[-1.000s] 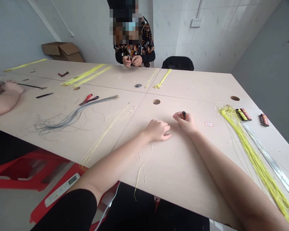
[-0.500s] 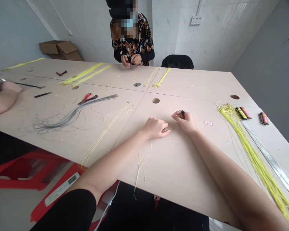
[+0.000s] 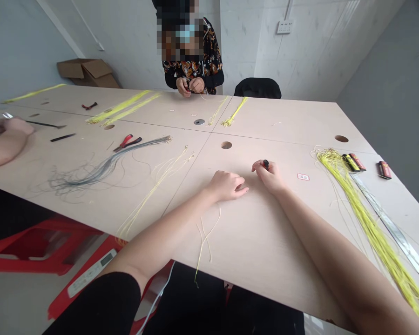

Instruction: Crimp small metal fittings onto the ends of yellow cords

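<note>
My left hand (image 3: 227, 186) rests on the tabletop with its fingers curled in. Thin yellow cords (image 3: 203, 239) trail from beneath its wrist toward the near edge; the grip on them is hidden under the fingers. Just right of it, my right hand (image 3: 269, 177) is closed around a small tool with a black end (image 3: 266, 164); most of that tool is covered by the palm and fingers. A small gap separates the two hands. Thumb and forefinger of the right hand point toward the left hand.
Right: yellow cord bundle (image 3: 356, 207), silvery strip (image 3: 387, 223), battery-like cylinders (image 3: 354, 162), label (image 3: 303, 177). Left: grey cord bundle (image 3: 104, 170), pale cords (image 3: 157, 179), red-handled pliers (image 3: 127, 142), tweezers (image 3: 63, 137). A co-worker's hands (image 3: 190, 86) work opposite; another person's arm (image 3: 7, 139) is far left.
My right hand has shifted slightly right, widening the gap a little. The left hand stays almost in place, and the cords lie as before.
</note>
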Demonstrator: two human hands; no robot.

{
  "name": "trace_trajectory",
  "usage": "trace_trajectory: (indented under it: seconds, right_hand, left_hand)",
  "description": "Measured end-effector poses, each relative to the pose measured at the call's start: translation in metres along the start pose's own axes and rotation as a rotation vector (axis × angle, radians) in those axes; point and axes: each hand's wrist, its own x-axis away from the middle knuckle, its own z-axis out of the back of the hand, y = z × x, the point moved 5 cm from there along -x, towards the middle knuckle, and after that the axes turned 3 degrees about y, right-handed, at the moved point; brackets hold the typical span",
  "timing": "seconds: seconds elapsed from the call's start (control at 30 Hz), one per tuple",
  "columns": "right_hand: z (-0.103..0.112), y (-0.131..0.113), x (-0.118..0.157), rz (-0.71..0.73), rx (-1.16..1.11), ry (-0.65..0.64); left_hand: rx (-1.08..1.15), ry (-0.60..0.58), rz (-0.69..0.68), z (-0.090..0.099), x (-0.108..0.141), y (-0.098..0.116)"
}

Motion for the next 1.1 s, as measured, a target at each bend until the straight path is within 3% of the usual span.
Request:
trace_trajectory:
  seconds: [0.67, 1.1]
  right_hand:
    - [-0.0003, -0.0056, 0.0030, 0.015, 0.100, -0.013]
    - [-0.0010, -0.0049, 0.0017, 0.006, 0.031, -0.006]
  left_hand:
    - [0.020, 0.002, 0.003, 0.0005, 0.0000, 0.0010]
    - [0.024, 0.008, -0.001, 0.0008, 0.0001, 0.0008]
